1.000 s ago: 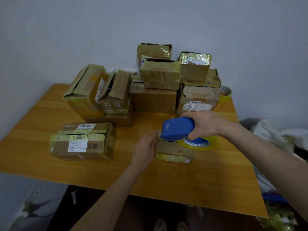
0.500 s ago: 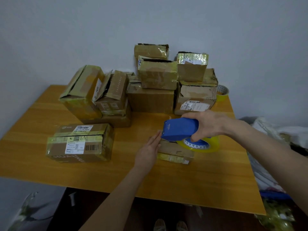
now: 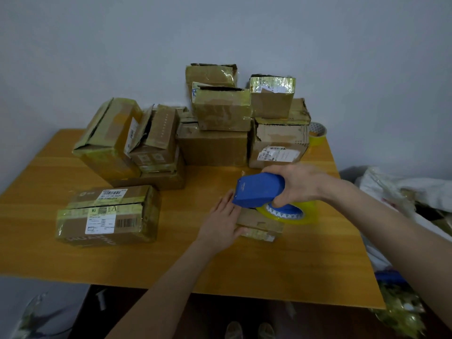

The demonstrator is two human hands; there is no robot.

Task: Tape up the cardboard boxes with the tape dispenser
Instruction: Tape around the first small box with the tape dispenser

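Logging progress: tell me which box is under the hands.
The small flat box beneath the blue tape dispenser, left hand resting against it; all other boxes sit apart from both hands.

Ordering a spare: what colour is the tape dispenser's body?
Blue, on the handheld plastic tape dispenser; clearest in the head view.

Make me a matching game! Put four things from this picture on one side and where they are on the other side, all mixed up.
Things:
1. blue tape dispenser
2. small flat box
3. spare tape roll
4. box with barcode label

Places:
A. at the back right edge of the table
B. gripped in the right hand
C. alone at the table's front left
D. touched by the flat left hand

Pairs: 1-B, 2-D, 3-A, 4-C
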